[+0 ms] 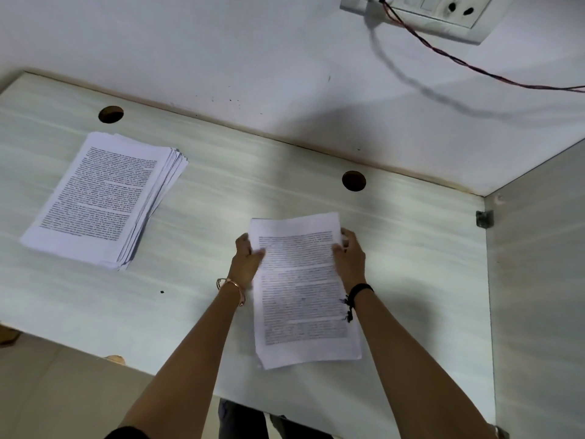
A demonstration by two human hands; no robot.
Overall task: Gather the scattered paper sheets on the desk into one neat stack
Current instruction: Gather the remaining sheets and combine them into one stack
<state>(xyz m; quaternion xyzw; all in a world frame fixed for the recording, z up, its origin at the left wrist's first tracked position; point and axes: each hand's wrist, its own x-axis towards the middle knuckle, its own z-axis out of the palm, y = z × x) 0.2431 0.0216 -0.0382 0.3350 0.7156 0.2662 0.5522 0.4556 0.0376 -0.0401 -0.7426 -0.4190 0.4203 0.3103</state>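
Closest in, two bare forearms reach up from the bottom edge, with a thin gold bangle (232,285) on the left wrist and a black thread band (361,289) on the right. Between them is a small bundle of printed sheets (304,296), long side pointing away from the person. The left hand (245,259) grips its left edge, thumb on top, and the right hand (349,256) grips the right edge the same way, both up near the far end. Can't really tell if the bundle is lifted or lying flat on the desk (221,201). Further back on the left, well apart from the hands, sits a thicker stack of sheets (101,201) with its edges fanned out a bit. Behind that there are two round cable holes (110,114) (353,180), then the white wall with a socket plate (421,14) and a twisted wire (459,60) trailing off to the right.
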